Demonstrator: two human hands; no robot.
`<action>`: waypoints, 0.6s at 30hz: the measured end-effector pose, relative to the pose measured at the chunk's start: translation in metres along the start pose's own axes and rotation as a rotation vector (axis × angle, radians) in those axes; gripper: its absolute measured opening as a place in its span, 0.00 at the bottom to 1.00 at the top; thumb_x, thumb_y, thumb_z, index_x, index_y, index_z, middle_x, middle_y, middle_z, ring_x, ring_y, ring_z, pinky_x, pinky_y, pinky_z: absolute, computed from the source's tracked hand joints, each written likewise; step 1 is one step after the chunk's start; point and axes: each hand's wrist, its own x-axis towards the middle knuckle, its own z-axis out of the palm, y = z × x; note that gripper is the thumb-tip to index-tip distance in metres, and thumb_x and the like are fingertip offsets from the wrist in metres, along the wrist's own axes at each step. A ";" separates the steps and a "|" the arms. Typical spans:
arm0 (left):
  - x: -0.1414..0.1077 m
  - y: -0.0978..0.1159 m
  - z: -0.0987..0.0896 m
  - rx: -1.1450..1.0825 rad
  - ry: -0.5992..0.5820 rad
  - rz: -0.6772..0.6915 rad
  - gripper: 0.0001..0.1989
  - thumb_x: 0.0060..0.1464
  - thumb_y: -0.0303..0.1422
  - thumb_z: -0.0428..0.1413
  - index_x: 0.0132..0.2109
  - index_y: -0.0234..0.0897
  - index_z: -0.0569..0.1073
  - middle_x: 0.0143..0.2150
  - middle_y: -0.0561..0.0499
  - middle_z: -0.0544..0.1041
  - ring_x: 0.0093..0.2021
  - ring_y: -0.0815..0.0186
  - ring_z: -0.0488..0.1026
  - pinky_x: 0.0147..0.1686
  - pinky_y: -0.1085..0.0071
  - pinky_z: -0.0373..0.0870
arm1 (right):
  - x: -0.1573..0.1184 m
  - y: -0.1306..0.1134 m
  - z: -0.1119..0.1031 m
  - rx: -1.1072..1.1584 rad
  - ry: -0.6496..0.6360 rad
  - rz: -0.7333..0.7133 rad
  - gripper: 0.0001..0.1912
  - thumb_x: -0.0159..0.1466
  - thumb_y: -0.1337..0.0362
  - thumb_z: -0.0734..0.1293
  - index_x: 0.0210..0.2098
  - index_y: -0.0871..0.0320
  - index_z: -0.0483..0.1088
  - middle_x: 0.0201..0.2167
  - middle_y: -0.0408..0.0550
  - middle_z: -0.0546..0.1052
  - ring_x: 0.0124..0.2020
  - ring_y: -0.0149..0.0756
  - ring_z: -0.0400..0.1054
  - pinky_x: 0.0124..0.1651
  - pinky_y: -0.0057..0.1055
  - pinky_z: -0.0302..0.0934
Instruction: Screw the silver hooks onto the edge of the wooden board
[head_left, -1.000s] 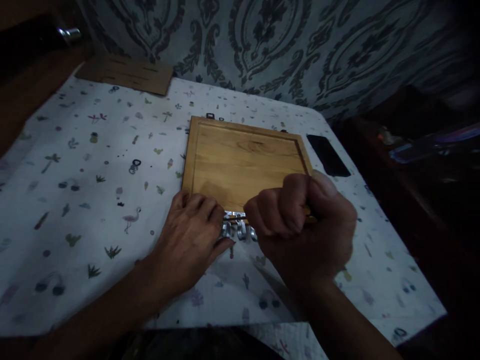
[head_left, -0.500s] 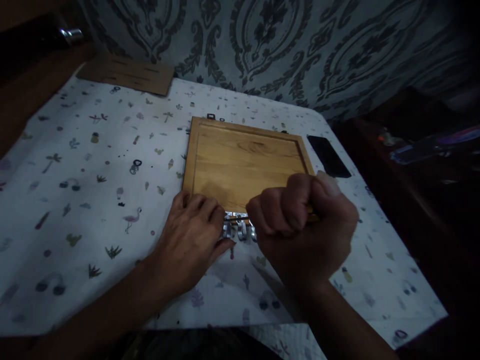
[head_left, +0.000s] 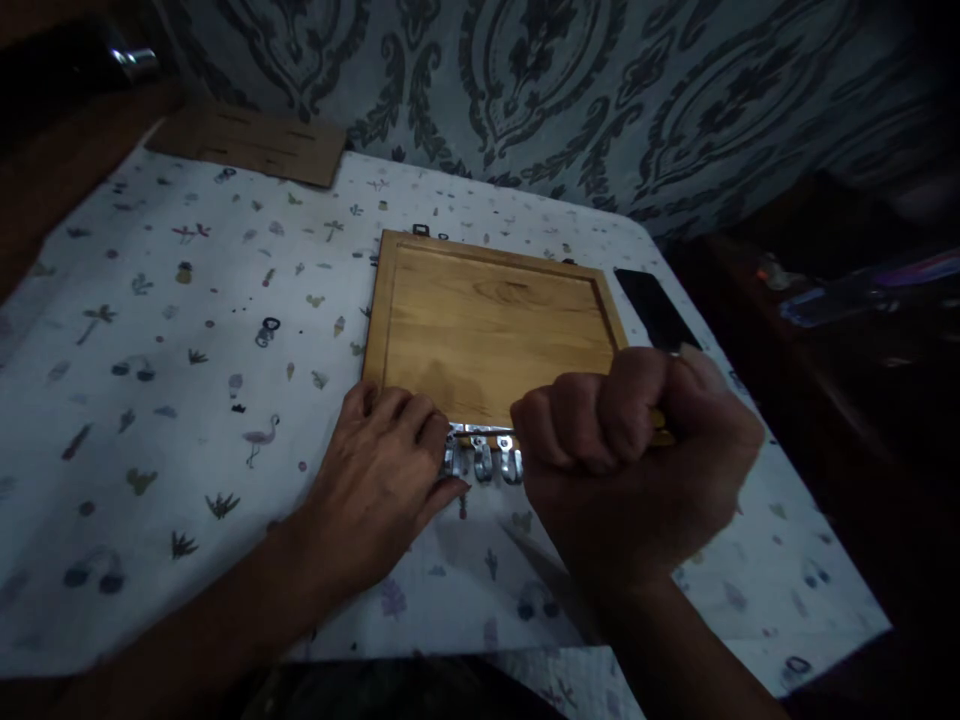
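A framed wooden board (head_left: pixel 487 320) lies flat on the table, with a row of metal hooks (head_left: pixel 481 458) along its near edge. My left hand (head_left: pixel 394 450) is closed over the board's near left corner, with its thumb below the edge beside the hooks. My right hand (head_left: pixel 637 430) makes a fist round a screwdriver (head_left: pixel 663 428), whose yellow handle shows in part. From the fist its thin shaft points left along the hooks towards my left fingers. The screwdriver's tip and the hooks furthest right are hidden by my hands.
A patterned white cloth (head_left: pixel 187 480) covers the table. Behind the board's right side lies a dark phone-like slab (head_left: pixel 656 308). A brown cardboard piece (head_left: pixel 247 145) rests at the back left, against a patterned wall (head_left: pixel 540 90). Small dark fittings (head_left: pixel 421 230) sit at the board's far edge.
My right fist has shifted right with the screwdriver, uncovering more of the hooks. My left hand has stayed on the board's corner.
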 end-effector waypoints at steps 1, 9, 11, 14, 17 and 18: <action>0.000 0.000 0.000 -0.002 0.000 0.001 0.14 0.57 0.42 0.57 0.43 0.34 0.72 0.40 0.47 0.75 0.46 0.56 0.70 0.52 0.52 0.61 | 0.000 -0.001 0.000 -0.007 -0.014 0.007 0.26 0.59 0.62 0.68 0.11 0.58 0.52 0.09 0.35 0.48 0.10 0.21 0.43 0.13 0.22 0.44; 0.000 0.000 0.000 0.007 0.013 0.005 0.15 0.57 0.42 0.58 0.43 0.34 0.73 0.41 0.47 0.75 0.46 0.55 0.70 0.53 0.51 0.60 | 0.000 0.001 -0.002 -0.004 -0.056 0.017 0.25 0.60 0.63 0.67 0.12 0.57 0.54 0.10 0.35 0.50 0.10 0.22 0.44 0.14 0.23 0.46; 0.000 0.000 0.000 0.007 0.011 0.006 0.14 0.57 0.42 0.58 0.42 0.34 0.73 0.41 0.47 0.75 0.46 0.55 0.70 0.52 0.51 0.61 | 0.000 0.001 -0.002 -0.001 -0.081 0.017 0.25 0.60 0.63 0.67 0.12 0.57 0.53 0.10 0.35 0.50 0.11 0.22 0.44 0.14 0.23 0.45; 0.000 0.001 0.000 0.005 0.009 0.003 0.14 0.57 0.42 0.58 0.41 0.34 0.73 0.40 0.47 0.75 0.46 0.55 0.70 0.52 0.51 0.61 | 0.001 0.002 0.002 0.019 -0.112 0.007 0.25 0.61 0.63 0.66 0.12 0.58 0.52 0.10 0.35 0.49 0.11 0.21 0.43 0.14 0.22 0.44; 0.000 0.001 -0.001 -0.005 0.011 0.006 0.14 0.57 0.42 0.58 0.41 0.34 0.73 0.39 0.48 0.75 0.44 0.56 0.70 0.52 0.51 0.61 | 0.000 0.003 0.005 0.008 -0.158 0.029 0.26 0.63 0.61 0.66 0.13 0.58 0.53 0.10 0.35 0.49 0.11 0.21 0.43 0.15 0.23 0.43; 0.000 0.001 -0.001 -0.008 0.009 0.007 0.13 0.58 0.42 0.57 0.41 0.35 0.73 0.40 0.47 0.75 0.44 0.56 0.70 0.52 0.51 0.61 | -0.001 0.004 0.005 -0.011 -0.174 0.044 0.26 0.63 0.59 0.66 0.13 0.58 0.54 0.10 0.35 0.50 0.11 0.22 0.43 0.15 0.24 0.43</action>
